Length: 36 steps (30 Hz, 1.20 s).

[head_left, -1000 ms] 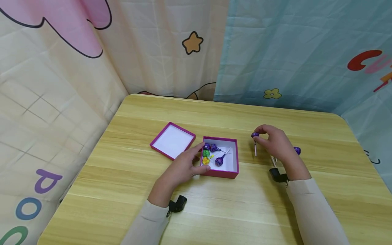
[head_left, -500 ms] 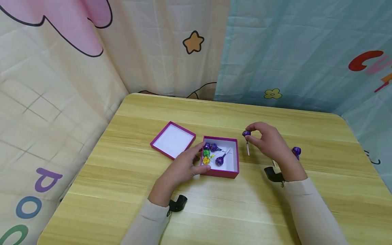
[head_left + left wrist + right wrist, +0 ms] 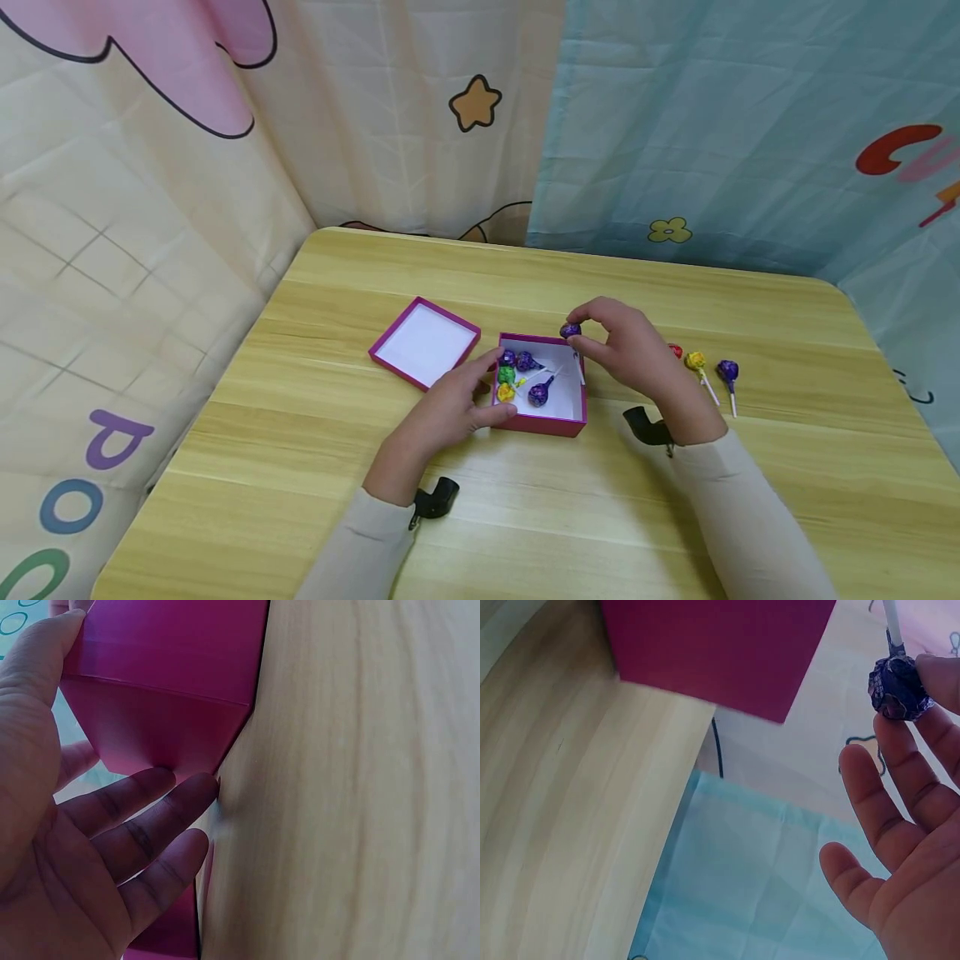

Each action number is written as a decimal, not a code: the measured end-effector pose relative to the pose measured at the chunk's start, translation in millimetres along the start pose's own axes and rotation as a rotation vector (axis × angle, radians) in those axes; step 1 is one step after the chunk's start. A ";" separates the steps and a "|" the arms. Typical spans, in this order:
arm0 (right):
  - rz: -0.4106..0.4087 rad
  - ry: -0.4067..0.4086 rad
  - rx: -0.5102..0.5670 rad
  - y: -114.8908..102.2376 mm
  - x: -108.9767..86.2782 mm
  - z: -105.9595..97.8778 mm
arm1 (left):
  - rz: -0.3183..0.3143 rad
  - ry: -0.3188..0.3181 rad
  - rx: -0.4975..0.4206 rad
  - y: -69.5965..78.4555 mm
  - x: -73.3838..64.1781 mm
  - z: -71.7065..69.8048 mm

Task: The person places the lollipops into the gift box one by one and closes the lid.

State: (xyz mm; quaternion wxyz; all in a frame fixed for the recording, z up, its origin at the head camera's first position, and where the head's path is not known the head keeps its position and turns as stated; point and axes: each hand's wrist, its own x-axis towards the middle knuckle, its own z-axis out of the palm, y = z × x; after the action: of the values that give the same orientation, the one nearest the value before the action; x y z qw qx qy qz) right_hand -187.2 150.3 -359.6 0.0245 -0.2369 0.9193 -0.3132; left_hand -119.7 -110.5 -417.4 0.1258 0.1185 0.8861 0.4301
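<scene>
The pink box (image 3: pixel 543 426), white inside, stands open-topped on the table. Inside it lie several wrapped lollipops, among them a green one (image 3: pixel 507 374), a yellow one (image 3: pixel 506 392) and a purple one (image 3: pixel 537 395). My left hand (image 3: pixel 453 404) holds the box's left side, thumb at the front corner, index finger at the back; the left wrist view shows the other fingers against the pink wall. With thumb and fingertips my right hand (image 3: pixel 626 346) pinches a purple lollipop (image 3: pixel 900 690) by its head. In the head view its stick hangs down over the box's right edge.
Left of the box, the matching lid (image 3: pixel 423 342) lies with its white inside up. On the table right of my right hand are a red lollipop (image 3: pixel 675 351), partly hidden, a yellow lollipop (image 3: pixel 695 360) and a purple lollipop (image 3: pixel 727 370). Printed curtains (image 3: pixel 675 125) hang behind the table.
My right hand has moved left with the purple lollipop, from the table on the right to the box's right edge, uncovering lollipops behind it. The left hand and box stay put.
</scene>
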 end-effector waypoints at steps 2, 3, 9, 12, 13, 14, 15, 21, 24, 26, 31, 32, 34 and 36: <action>-0.007 -0.016 0.008 -4.7 2.2 3.5 | 0.002 -0.003 -0.004 -0.3 0.1 -0.4; -0.010 -0.024 0.013 -6.6 3.3 5.5 | 0.004 -0.004 -0.003 -0.5 0.3 -0.5; -0.075 -0.071 0.007 -14.2 12.0 18.0 | 0.026 -0.003 0.008 -2.5 1.1 -0.8; -0.099 -0.110 -0.016 -13.8 17.3 24.5 | 0.030 -0.007 0.006 -3.0 1.1 -1.1; -0.105 -0.125 -0.024 -13.5 18.7 26.5 | 0.027 -0.010 0.008 -3.1 1.0 -1.2; -0.110 -0.141 -0.030 -13.3 19.9 28.2 | 0.024 -0.012 0.009 -3.3 1.1 -1.3; -0.110 -0.156 -0.036 -13.0 21.4 30.0 | 0.021 -0.014 0.008 -3.4 1.2 -1.3; -0.122 -0.212 -0.090 -15.0 27.4 36.2 | 0.025 -0.012 0.009 -3.1 1.6 -1.3; -0.147 -0.209 -0.116 -16.5 28.2 38.0 | 0.029 -0.012 0.010 -2.8 1.7 -1.6; -0.166 -0.203 -0.129 -17.2 28.7 39.4 | 0.028 -0.013 0.011 -2.9 1.6 -1.7; -0.202 -0.195 -0.156 -18.6 30.1 43.9 | 0.029 -0.015 0.007 -3.8 2.0 -1.2; -0.205 -0.194 -0.163 -18.8 30.2 44.9 | 0.029 -0.015 0.006 -3.8 2.0 -1.2; -0.211 -0.191 -0.175 -18.8 30.4 46.7 | 0.028 -0.015 0.004 -3.7 1.9 -1.4; -0.215 -0.187 -0.180 -18.5 30.1 48.2 | 0.027 -0.015 0.005 -3.6 1.6 -1.8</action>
State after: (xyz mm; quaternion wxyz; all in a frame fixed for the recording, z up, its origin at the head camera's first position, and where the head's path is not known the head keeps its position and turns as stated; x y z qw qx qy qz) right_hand -196.7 96.7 -384.3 0.0551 -0.3634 0.9067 -0.2068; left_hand -122.2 -113.5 -419.3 0.1262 0.1338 0.8845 0.4288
